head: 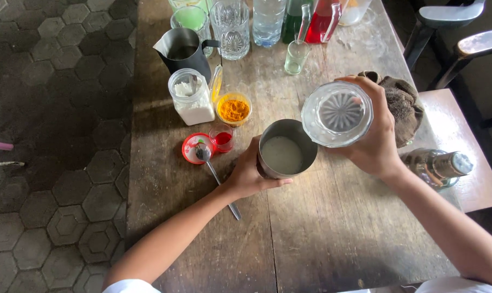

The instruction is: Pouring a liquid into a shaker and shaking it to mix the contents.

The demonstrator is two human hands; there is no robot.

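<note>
My left hand (247, 174) wraps around a steel cup (285, 148) that stands on the wooden table (322, 228) and holds a pale cloudy liquid. My right hand (375, 135) grips a clear cut-glass tumbler (337, 114), tipped so its patterned base faces me, right beside the cup's rim. A metal spoon (216, 173) lies just left of my left hand, its bowl resting on a red lid (194, 147).
Behind the cup stand a small red-liquid pot (222, 138), an orange powder tub (234, 109), a white powder jar (191, 96), a black steel pitcher (183, 51), glasses and bottles (267, 21). A brown cloth (403, 103) and a bottle (438, 165) lie right. Chairs stand beyond.
</note>
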